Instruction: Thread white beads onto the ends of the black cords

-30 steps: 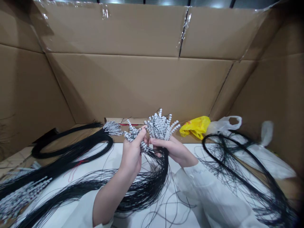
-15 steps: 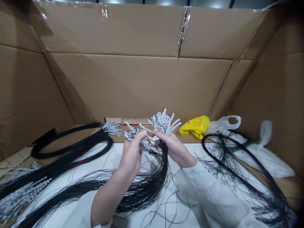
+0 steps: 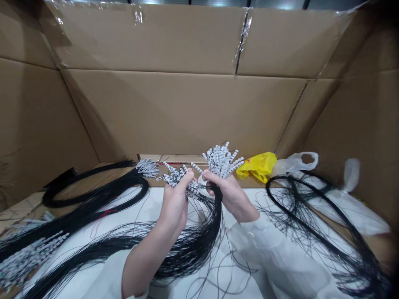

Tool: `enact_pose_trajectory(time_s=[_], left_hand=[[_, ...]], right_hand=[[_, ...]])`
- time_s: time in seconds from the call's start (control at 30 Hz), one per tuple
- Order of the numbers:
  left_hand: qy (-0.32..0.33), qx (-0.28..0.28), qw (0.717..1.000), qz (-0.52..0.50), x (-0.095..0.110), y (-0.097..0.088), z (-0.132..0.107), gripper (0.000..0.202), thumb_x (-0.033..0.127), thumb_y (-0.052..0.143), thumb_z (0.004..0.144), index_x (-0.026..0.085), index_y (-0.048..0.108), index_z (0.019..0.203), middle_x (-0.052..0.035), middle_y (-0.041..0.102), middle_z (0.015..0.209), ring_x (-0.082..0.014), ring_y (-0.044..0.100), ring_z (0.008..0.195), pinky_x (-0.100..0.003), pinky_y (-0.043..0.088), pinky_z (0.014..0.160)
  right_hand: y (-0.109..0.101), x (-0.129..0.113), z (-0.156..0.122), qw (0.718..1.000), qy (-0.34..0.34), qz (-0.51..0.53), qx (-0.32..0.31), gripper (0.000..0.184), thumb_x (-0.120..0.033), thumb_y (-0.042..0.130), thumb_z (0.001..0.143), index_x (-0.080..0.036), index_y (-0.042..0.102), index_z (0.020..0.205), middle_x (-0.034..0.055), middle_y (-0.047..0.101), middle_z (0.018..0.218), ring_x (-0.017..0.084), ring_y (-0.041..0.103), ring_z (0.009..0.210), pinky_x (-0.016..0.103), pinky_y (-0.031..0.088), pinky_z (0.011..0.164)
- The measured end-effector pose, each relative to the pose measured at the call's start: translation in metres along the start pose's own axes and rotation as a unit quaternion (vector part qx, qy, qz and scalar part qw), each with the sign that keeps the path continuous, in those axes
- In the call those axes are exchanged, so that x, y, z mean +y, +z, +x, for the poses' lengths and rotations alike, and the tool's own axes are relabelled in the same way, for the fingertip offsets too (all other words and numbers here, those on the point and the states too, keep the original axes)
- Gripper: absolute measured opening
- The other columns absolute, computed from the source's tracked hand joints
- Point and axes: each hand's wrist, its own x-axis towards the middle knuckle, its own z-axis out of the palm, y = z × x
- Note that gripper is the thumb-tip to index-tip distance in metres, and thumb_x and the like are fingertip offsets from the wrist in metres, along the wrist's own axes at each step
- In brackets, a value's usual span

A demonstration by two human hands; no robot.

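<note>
- Our left hand (image 3: 175,197) pinches a loose cluster of white beaded ends (image 3: 176,177) between thumb and fingers.
- Our right hand (image 3: 233,196) is closed round the neck of a fuller cluster of white tips (image 3: 222,161), which fan out above the thumb.
- Below our hands, black strands (image 3: 199,253) curve down and leftward over the white table (image 3: 131,209).
- Cardboard walls (image 3: 181,112) enclose us at the back and both sides.
- A yellow plastic bag (image 3: 258,167) lies crumpled at the back; we cannot tell what it holds.
- Touching it is a translucent bag (image 3: 288,166) with a looped handle.
- Farther right slumps a white bag (image 3: 363,214), its contents hidden from us.
- On our left lie black bundles (image 3: 90,203), one tied with red thread (image 3: 106,214).
</note>
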Motion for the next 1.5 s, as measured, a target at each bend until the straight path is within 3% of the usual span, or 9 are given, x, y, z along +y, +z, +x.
enact_pose_trajectory(time_s=[0.1, 0.27, 0.47, 0.6, 0.7, 0.9, 1.1, 1.37, 1.5], left_hand=[[-0.008, 0.017, 1.0, 0.014, -0.001, 0.0, 0.0, 0.009, 0.015, 0.068, 0.067, 0.012, 0.061, 0.071, 0.0015, 0.062, 0.07, -0.0091, 0.057, 0.071, -0.021, 0.044, 0.073], [0.001, -0.023, 1.0, 0.004, -0.001, 0.001, -0.001, 0.014, 0.018, 0.067, 0.069, 0.015, 0.062, 0.081, 0.0, 0.065, 0.078, -0.0122, 0.059, 0.076, -0.027, 0.044, 0.079], [-0.006, 0.003, 1.0, -0.01, 0.003, 0.002, -0.005, 0.013, 0.018, 0.069, 0.067, 0.015, 0.062, 0.078, 0.0001, 0.066, 0.08, -0.0121, 0.059, 0.074, -0.027, 0.044, 0.078], [-0.03, 0.03, 0.999, -0.022, 0.005, 0.001, -0.004, 0.009, 0.021, 0.065, 0.068, 0.013, 0.063, 0.071, -0.0008, 0.065, 0.073, -0.0127, 0.06, 0.074, -0.026, 0.044, 0.078], [-0.03, 0.037, 0.999, -0.018, 0.005, -0.002, 0.001, 0.009, 0.02, 0.063, 0.068, 0.013, 0.061, 0.063, -0.0001, 0.062, 0.064, -0.0124, 0.058, 0.069, -0.026, 0.043, 0.076], [-0.071, 0.014, 0.997, -0.006, 0.003, -0.005, 0.007, 0.021, 0.025, 0.068, 0.067, 0.014, 0.053, 0.058, 0.002, 0.053, 0.057, -0.0103, 0.05, 0.058, -0.026, 0.04, 0.065], [-0.069, -0.009, 0.997, -0.015, 0.005, 0.0, 0.002, 0.023, 0.03, 0.069, 0.067, 0.015, 0.052, 0.062, 0.0031, 0.051, 0.059, -0.0104, 0.05, 0.057, -0.026, 0.04, 0.065], [-0.049, 0.023, 0.996, -0.073, 0.007, -0.001, 0.002, 0.013, 0.021, 0.066, 0.067, 0.015, 0.055, 0.065, 0.0043, 0.052, 0.059, -0.0075, 0.049, 0.057, -0.022, 0.04, 0.062], [-0.051, 0.009, 0.996, -0.071, 0.008, 0.0, 0.001, 0.008, 0.021, 0.062, 0.069, 0.014, 0.061, 0.068, -0.0003, 0.062, 0.069, -0.0109, 0.056, 0.065, -0.024, 0.043, 0.067]], right_hand=[[0.0, 0.002, 0.001, 1.0, 0.003, 0.001, 0.026, 0.026, -0.033, 0.07, 0.067, -0.014, 0.054, 0.075, -0.0008, 0.052, 0.069, 0.005, 0.042, 0.052, 0.016, 0.033, 0.039], [0.002, 0.001, -0.002, 0.999, 0.002, -0.023, -0.049, 0.025, -0.033, 0.07, 0.068, -0.014, 0.056, 0.075, -0.0003, 0.052, 0.067, 0.005, 0.042, 0.05, 0.016, 0.031, 0.038], [0.002, -0.001, -0.004, 0.996, 0.016, -0.017, -0.087, 0.026, -0.034, 0.071, 0.067, -0.014, 0.055, 0.072, -0.0021, 0.05, 0.062, 0.006, 0.041, 0.048, 0.018, 0.033, 0.04], [-0.004, -0.004, -0.001, 0.997, 0.011, -0.015, -0.074, 0.029, -0.041, 0.064, 0.074, -0.013, 0.059, 0.072, 0.0023, 0.056, 0.073, 0.009, 0.052, 0.066, 0.022, 0.043, 0.062], [-0.009, -0.006, 0.001, 0.996, 0.023, -0.003, -0.088, 0.033, -0.047, 0.057, 0.078, -0.014, 0.06, 0.074, 0.0031, 0.056, 0.079, 0.011, 0.051, 0.075, 0.024, 0.041, 0.073], [-0.009, -0.002, 0.001, 0.97, 0.059, 0.041, -0.233, 0.043, -0.052, 0.05, 0.081, -0.017, 0.05, 0.057, 0.0003, 0.044, 0.061, 0.012, 0.043, 0.064, 0.028, 0.037, 0.072], [-0.006, 0.001, 0.0, 0.959, 0.052, 0.034, -0.277, 0.045, -0.055, 0.046, 0.082, -0.018, 0.047, 0.057, -0.0045, 0.03, 0.047, 0.01, 0.03, 0.051, 0.025, 0.029, 0.056], [-0.003, 0.002, 0.002, 0.979, -0.002, 0.059, -0.193, 0.029, -0.046, 0.056, 0.079, -0.017, 0.056, 0.083, -0.009, 0.026, 0.044, 0.007, 0.024, 0.045, 0.022, 0.026, 0.051], [-0.003, 0.001, 0.004, 0.992, 0.041, 0.06, -0.103, 0.024, -0.039, 0.06, 0.077, -0.016, 0.054, 0.078, -0.0051, 0.045, 0.052, 0.006, 0.038, 0.048, 0.02, 0.03, 0.049]])
